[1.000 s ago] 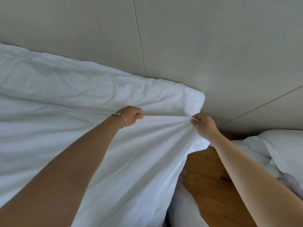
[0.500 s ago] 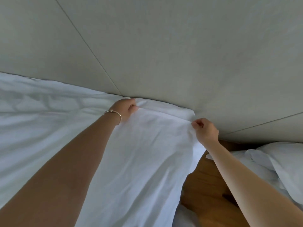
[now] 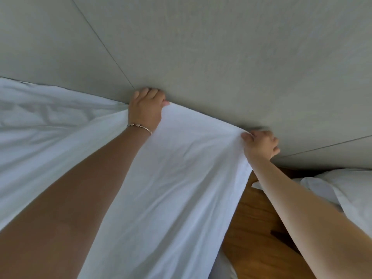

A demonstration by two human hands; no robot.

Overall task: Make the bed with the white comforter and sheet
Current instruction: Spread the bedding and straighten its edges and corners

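One white cotton sheet (image 3: 177,178) is gripped along its top edge, against the grey padded headboard (image 3: 221,57), by two hands: left hand (image 3: 146,109) and right hand (image 3: 260,146).

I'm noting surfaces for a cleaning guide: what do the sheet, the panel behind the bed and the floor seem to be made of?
Sheet: thin woven white fabric, likely cotton; matte, soft creases.
Panel: grey, matte, faint weave, thin seams; possibly upholstered.
Floor: warm brown wood or wood-look, grain visible.

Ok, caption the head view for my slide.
Left hand and right hand grip the white sheet's top edge against the grey headboard.
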